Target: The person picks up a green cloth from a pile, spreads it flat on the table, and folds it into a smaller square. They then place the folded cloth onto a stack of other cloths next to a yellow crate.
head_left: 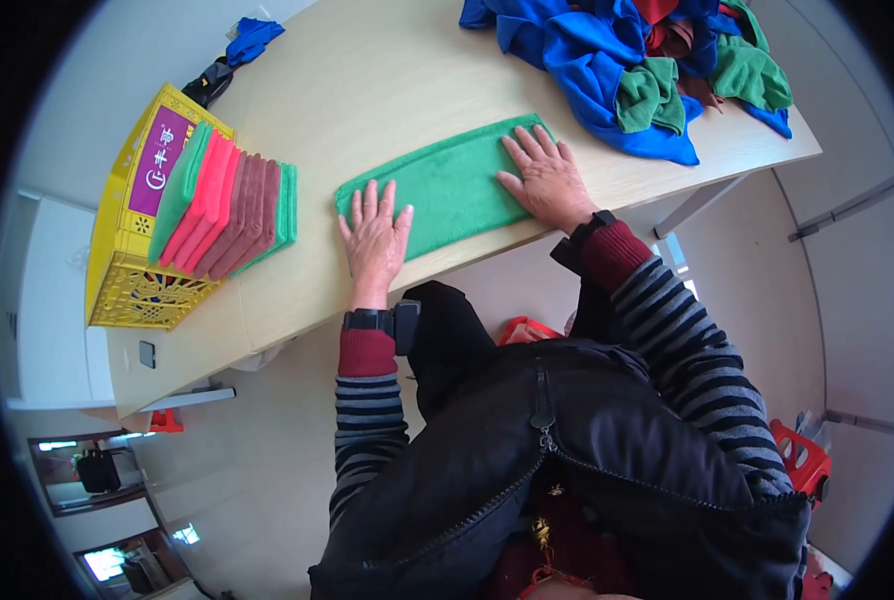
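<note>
A green cloth (447,190), folded into a long rectangle, lies flat on the table in front of me. My left hand (375,235) rests on its left end with the fingers spread. On its right end lies my right hand (549,180), flat and fingers apart. Neither hand grips anything. Left of the cloth stands a row of folded cloths (237,205) in green, red and brown, leaning against a yellow plastic crate (127,250).
A loose heap of blue, green and red cloths (607,70) covers the table's far right. The light wooden table (367,70) has its near edge just before me. A small dark flat object (148,354) lies by the crate. A red stool (802,460) stands at the lower right.
</note>
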Available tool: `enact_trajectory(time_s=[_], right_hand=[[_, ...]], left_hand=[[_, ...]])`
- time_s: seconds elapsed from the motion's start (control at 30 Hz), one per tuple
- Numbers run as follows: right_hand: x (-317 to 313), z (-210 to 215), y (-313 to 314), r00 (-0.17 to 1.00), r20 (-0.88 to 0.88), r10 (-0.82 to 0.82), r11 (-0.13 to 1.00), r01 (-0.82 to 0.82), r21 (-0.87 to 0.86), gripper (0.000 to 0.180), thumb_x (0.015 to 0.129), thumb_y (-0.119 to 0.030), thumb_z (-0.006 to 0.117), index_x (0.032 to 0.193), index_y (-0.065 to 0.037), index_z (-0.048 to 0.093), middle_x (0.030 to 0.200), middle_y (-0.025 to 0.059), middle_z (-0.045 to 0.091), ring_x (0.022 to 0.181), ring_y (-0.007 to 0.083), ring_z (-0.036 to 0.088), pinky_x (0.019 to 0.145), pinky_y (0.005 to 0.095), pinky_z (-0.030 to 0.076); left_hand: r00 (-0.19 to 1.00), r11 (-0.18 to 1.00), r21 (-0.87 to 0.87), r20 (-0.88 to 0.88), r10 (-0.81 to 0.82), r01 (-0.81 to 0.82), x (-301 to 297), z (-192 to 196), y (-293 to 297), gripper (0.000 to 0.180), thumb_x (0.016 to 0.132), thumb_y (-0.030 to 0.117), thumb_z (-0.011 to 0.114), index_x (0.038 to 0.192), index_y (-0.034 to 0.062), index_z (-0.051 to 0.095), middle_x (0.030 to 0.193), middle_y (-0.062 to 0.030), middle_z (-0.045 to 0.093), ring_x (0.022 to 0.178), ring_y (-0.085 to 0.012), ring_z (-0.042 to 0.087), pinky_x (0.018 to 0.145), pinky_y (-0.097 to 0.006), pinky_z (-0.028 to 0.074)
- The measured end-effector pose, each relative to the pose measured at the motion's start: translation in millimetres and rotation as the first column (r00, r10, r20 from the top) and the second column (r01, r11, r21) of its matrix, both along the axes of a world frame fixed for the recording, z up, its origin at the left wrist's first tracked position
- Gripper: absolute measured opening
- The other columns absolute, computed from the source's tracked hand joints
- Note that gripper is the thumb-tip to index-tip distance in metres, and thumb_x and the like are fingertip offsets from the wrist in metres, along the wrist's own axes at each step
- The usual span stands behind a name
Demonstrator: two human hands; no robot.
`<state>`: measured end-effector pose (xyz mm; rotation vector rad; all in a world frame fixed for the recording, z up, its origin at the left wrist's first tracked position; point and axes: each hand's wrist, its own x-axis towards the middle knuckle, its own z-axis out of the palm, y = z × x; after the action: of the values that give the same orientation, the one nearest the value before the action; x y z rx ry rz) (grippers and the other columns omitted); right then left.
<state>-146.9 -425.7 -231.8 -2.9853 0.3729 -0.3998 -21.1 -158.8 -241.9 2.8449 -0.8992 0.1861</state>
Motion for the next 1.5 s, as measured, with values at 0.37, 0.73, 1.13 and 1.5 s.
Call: enact_trajectory(time_s=[0.37, 0.73, 1.13, 1.5], right_hand=[[4.2, 0.3, -14.7, 1.000, -0.004, -0.010, 1.000, 0.010, 0.023, 0.066, 0.100, -0.054, 0.041, 0.151, -0.012, 0.039, 0.158, 0.0134, 0.034, 0.148, 0.0352, 0.026, 0.118, 0.0510, 0.023], [23.9, 29.0, 61.9, 0.989, -0.039, 0.141, 0.990, -0.141, -0.003, 0.066, 0.101, -0.052, 0.042, 0.153, -0.012, 0.035, 0.160, 0.0146, 0.030, 0.149, 0.0373, 0.023, 0.119, 0.0563, 0.020], [42.1, -2.7, 34.2, 0.979, 0.017, 0.204, 0.979, -0.204, -0.004, 0.061, 0.100, -0.051, 0.043, 0.151, -0.017, 0.040, 0.157, 0.0122, 0.037, 0.147, 0.0364, 0.028, 0.118, 0.0545, 0.021], [22.5, 12.7, -18.0, 0.991, -0.134, -0.009, 0.998, 0.001, -0.058, 0.063, 0.101, -0.051, 0.043, 0.153, -0.016, 0.036, 0.158, 0.0124, 0.033, 0.148, 0.0350, 0.025, 0.119, 0.0540, 0.020]], left_hand=[[0.974, 0.974, -0.047, -0.069, 0.216, -0.220, 26.6, -5.5, 37.8, 0.066, 0.100, 0.060, 0.035, 0.156, 0.0244, 0.030, 0.163, -0.0081, 0.025, 0.150, -0.0308, 0.021, 0.118, -0.061, 0.013], [0.968, 0.977, -0.088, 0.147, 0.204, -0.193, -1.5, 8.1, 17.3, 0.059, 0.101, 0.047, 0.044, 0.151, 0.0167, 0.039, 0.158, -0.0139, 0.033, 0.148, -0.0348, 0.027, 0.117, -0.063, 0.017], [0.994, 0.995, -0.081, 0.097, -0.049, 0.057, -9.8, 1.0, -8.0, 0.053, 0.102, 0.042, 0.044, 0.149, 0.0164, 0.043, 0.156, -0.0110, 0.037, 0.145, -0.0325, 0.032, 0.117, -0.059, 0.020], [0.997, 0.998, -0.033, 0.052, 0.060, -0.058, -14.3, 20.9, -2.7, 0.058, 0.102, 0.047, 0.042, 0.153, 0.0209, 0.037, 0.161, -0.0096, 0.029, 0.149, -0.0313, 0.024, 0.120, -0.058, 0.015]])
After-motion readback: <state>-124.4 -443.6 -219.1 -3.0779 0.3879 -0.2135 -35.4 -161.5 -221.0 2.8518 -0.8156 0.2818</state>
